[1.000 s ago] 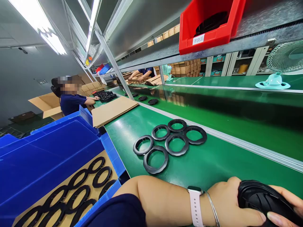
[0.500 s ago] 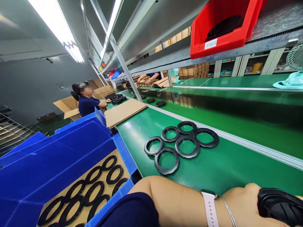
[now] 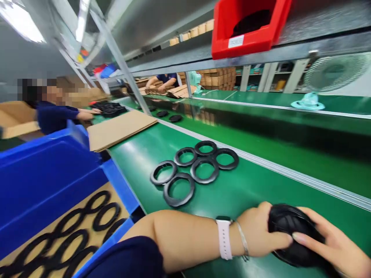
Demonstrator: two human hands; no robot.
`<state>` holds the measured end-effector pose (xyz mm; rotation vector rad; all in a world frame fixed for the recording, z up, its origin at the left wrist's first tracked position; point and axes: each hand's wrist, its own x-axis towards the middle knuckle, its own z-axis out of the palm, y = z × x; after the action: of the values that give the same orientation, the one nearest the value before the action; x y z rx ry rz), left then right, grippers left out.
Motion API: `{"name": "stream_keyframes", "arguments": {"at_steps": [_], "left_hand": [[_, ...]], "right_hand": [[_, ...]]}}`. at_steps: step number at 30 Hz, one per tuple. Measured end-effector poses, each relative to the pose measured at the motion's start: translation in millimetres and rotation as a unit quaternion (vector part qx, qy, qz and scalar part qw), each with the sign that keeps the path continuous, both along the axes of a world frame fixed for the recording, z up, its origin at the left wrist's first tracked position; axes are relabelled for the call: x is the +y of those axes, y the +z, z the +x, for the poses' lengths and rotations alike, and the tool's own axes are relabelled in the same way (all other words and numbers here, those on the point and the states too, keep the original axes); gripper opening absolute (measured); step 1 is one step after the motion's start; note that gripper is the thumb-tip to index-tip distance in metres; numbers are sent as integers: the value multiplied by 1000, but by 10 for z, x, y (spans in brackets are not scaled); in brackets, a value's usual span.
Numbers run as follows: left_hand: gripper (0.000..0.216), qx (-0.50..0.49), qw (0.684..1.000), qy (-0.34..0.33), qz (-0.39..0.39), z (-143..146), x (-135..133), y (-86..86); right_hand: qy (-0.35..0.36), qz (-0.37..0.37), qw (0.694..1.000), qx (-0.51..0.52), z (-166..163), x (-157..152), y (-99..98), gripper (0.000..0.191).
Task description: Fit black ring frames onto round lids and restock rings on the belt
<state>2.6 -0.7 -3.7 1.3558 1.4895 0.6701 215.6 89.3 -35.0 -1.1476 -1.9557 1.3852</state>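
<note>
My left hand (image 3: pixel 261 231), with a white watch and a thin bracelet on the wrist, grips a stack of black plastic rings (image 3: pixel 292 231) resting on the green bench (image 3: pixel 261 185). My right hand (image 3: pixel 336 247) lies over the stack's right side with fingers spread on it. Several more black rings (image 3: pixel 193 168) lie flat in a cluster on the bench, farther away and to the left of the hands.
A blue bin (image 3: pixel 43 173) at left holds black rings on a cardboard sheet (image 3: pixel 95 227). Flat cardboard sheets (image 3: pixel 118 129) lie beyond it. A red bin (image 3: pixel 246 27) sits on the shelf above. A fan (image 3: pixel 321 81) stands far right. People work farther down the line.
The view swung left and down, so both hands and the ring stack show more fully. My right hand's fingers now rest over the stack. The loose rings stayed in place.
</note>
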Motion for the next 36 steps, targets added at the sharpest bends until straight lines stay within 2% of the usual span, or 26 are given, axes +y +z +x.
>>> {"name": "stream_keyframes", "arguments": {"at_steps": [3, 6, 10, 13, 14, 17, 20, 22, 24, 28, 30, 32, 34, 36], "left_hand": [[53, -15, 998, 4, 56, -9, 2, 2], [45, -11, 996, -13, 87, -18, -2, 19], [36, 47, 986, -38, 158, -52, 27, 73], [32, 117, 966, 2, 229, -201, 160, 129], [34, 149, 956, 27, 252, -279, 228, 137], [62, 248, 921, 97, 283, -542, 449, 81], [70, 315, 901, 109, 276, -702, 594, -71], [65, 334, 895, 73, 286, -696, 601, -165], [63, 333, 891, 4, 308, -612, 537, -214], [65, 297, 868, -154, 367, -379, 314, -169], [64, 287, 847, -191, 405, -313, 229, -117], [63, 298, 836, -198, 417, -302, 188, -78], [62, 312, 837, -204, 401, -328, 187, -67], [57, 304, 840, -225, 389, -361, 205, -78]], "right_hand": [[38, -56, 997, 22, -10, -80, 186, 61], [49, -65, 996, 47, -73, -117, 286, 55], [52, -70, 993, 83, -81, -117, 268, 54], [39, -86, 988, 120, -79, -105, 218, 55], [31, -93, 986, 134, -83, -101, 207, 54], [-8, -123, 976, 180, -110, -96, 200, 56], [-60, -164, 955, 239, -143, -89, 224, 60], [-92, -192, 935, 285, -156, -66, 236, 62], [-126, -209, 910, 335, -154, -15, 231, 59], [-207, -206, 855, 429, -111, 146, 191, 50], [-237, -216, 827, 462, -85, 212, 176, 43], [-247, -238, 807, 482, -63, 243, 166, 33], [-239, -259, 802, 483, -47, 243, 154, 23], [-217, -252, 826, 455, -43, 237, 132, 25]]}}
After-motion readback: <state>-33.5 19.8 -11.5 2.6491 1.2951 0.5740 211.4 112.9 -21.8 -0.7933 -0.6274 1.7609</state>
